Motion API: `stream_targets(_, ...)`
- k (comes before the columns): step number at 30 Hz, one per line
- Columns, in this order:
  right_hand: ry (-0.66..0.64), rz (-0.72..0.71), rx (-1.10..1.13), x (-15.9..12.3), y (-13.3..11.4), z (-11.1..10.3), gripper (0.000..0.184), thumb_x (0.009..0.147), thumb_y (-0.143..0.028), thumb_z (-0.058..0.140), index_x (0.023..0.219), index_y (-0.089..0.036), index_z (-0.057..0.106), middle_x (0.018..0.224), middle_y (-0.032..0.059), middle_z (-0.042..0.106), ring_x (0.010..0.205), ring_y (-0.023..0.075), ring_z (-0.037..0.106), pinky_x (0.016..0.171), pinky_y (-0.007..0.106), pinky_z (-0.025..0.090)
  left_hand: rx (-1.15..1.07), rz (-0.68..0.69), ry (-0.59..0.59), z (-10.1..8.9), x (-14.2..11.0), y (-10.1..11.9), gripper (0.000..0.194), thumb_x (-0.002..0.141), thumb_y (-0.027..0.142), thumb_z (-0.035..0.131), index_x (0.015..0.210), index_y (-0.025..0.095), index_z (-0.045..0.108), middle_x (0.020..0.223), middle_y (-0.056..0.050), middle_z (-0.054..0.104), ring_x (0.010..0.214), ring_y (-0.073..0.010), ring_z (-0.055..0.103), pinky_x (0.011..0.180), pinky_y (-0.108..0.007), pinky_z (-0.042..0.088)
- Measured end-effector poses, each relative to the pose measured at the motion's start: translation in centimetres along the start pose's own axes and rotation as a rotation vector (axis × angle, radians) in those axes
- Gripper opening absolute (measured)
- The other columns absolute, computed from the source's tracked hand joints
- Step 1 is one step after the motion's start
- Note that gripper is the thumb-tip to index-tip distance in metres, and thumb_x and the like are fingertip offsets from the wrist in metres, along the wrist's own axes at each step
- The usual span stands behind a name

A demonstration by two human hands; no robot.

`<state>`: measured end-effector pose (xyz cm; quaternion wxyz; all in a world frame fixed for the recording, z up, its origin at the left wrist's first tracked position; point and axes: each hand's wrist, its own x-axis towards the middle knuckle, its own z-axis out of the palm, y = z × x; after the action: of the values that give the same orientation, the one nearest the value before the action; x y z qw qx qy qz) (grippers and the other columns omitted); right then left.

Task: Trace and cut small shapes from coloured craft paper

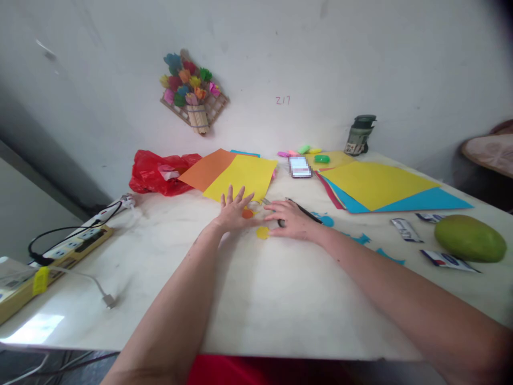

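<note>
My left hand (234,212) lies flat on the white table with its fingers spread, reaching the lower edge of a yellow paper sheet (244,179). Beside its thumb is an orange paper piece (248,213). My right hand (292,220) is curled over scissors; a black handle loop (281,223) shows between thumb and fingers, and the rest is mostly hidden. Under its thumb tip lies a round yellow paper cutout (263,232). A slim black pen-like stick (305,210) rests just behind that hand, near blue paper scraps (326,220).
An orange sheet (208,168) and red plastic bag (150,174) lie at back left. Further right are a phone (300,167), highlighters (321,159), stacked coloured sheets (380,184), a bottle (359,136), small packets (449,261) and a green fruit (469,238). A power strip (76,246) edges the left side.
</note>
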<state>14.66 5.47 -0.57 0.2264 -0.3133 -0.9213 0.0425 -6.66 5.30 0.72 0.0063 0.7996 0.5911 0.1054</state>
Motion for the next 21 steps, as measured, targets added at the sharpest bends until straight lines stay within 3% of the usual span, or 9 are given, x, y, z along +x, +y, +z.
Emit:
stream_targets(4,0.060,0.041,-0.030,0.0,0.7,0.2,0.027,0.070,-0.036,0.057,0.094,-0.027,0.064,0.119,0.0001,0.053,0.114,0.0217,0.039,0.096,0.040,0.026,0.031,0.019,-0.108,-0.1,-0.2,0.4,0.099,0.053,0.070,0.051,0.135,0.030,0.012,0.144,-0.003,0.000,0.123,-0.0349,-0.022,0.096,-0.058,-0.005)
stream_targets(9,0.000,0.004,-0.051,-0.1,0.8,0.2,0.030,0.067,-0.034,0.058,0.095,-0.027,0.063,0.120,-0.0005,0.052,0.117,0.0243,0.035,0.097,0.045,0.021,0.092,0.070,-0.179,0.1,-0.4,0.9,0.107,0.047,0.071,0.053,0.135,0.029,0.009,0.143,-0.002,-0.006,0.122,-0.0357,-0.023,0.095,-0.057,-0.009)
stream_targets(15,-0.040,-0.027,-0.039,-0.2,-0.5,-0.4,0.028,0.070,-0.038,0.056,0.096,-0.031,0.063,0.123,-0.0024,0.049,0.119,0.0257,0.032,0.098,0.050,0.015,0.104,0.097,-0.147,0.1,-0.3,1.0,0.109,0.045,0.072,0.053,0.135,0.029,0.008,0.143,-0.003,-0.006,0.123,-0.0354,-0.022,0.095,-0.058,-0.010)
stream_targets(21,-0.025,0.058,0.012,0.2,-1.6,-0.4,0.022,0.079,-0.035,0.046,0.078,-0.025,0.066,0.118,-0.0007,0.054,0.119,0.0233,0.034,0.097,0.050,0.015,0.104,0.137,-0.099,-0.2,-0.3,1.3,0.108,0.046,0.069,0.055,0.135,0.028,0.009,0.143,-0.003,-0.005,0.123,-0.0360,-0.021,0.095,-0.057,-0.011)
